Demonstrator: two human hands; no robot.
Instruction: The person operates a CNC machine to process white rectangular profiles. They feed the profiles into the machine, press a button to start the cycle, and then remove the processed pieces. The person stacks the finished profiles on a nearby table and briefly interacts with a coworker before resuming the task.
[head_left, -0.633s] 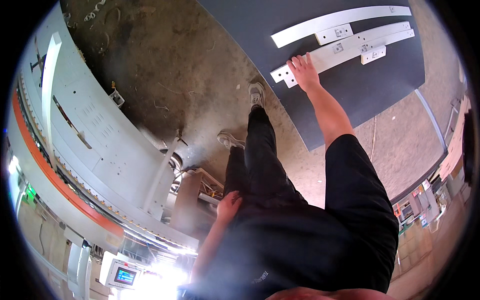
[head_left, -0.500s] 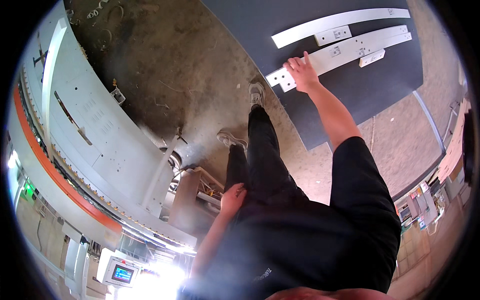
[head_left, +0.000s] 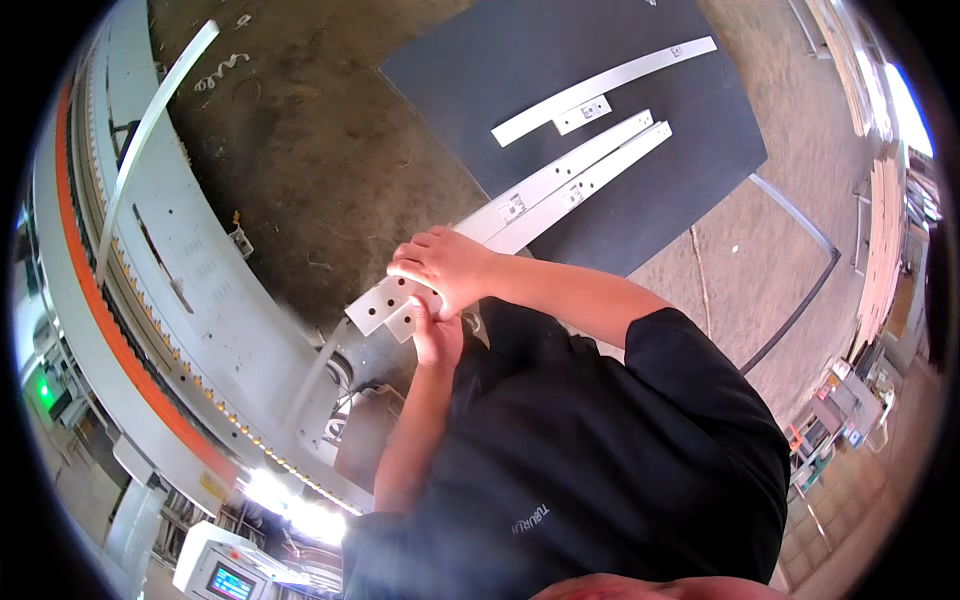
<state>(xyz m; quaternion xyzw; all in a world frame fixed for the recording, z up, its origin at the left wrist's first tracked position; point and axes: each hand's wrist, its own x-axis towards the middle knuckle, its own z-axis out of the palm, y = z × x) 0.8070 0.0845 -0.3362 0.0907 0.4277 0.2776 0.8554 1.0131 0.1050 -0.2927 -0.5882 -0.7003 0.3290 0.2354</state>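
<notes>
Two long white boards, with drilled holes and paper labels, lie side by side and slant from the dark panel toward me. Their near ends overhang the panel, raised in front of my body. My right hand is wrapped over both boards close to the near end. Just beside it, my left hand grips the lower board's edge, thumb on top and other fingers hidden beneath. The far ends reach over the dark panel. Another long white strip lies there, with a short white block against it.
On the left runs a long grey machine with an orange stripe, a white strip lying across it. A control box with a screen is at the lower left. A dark bar lies on the floor at right.
My right hand has drawn the two boards toward me and to the left, off the panel's near edge. My left hand has risen from my leg and taken hold of them.
</notes>
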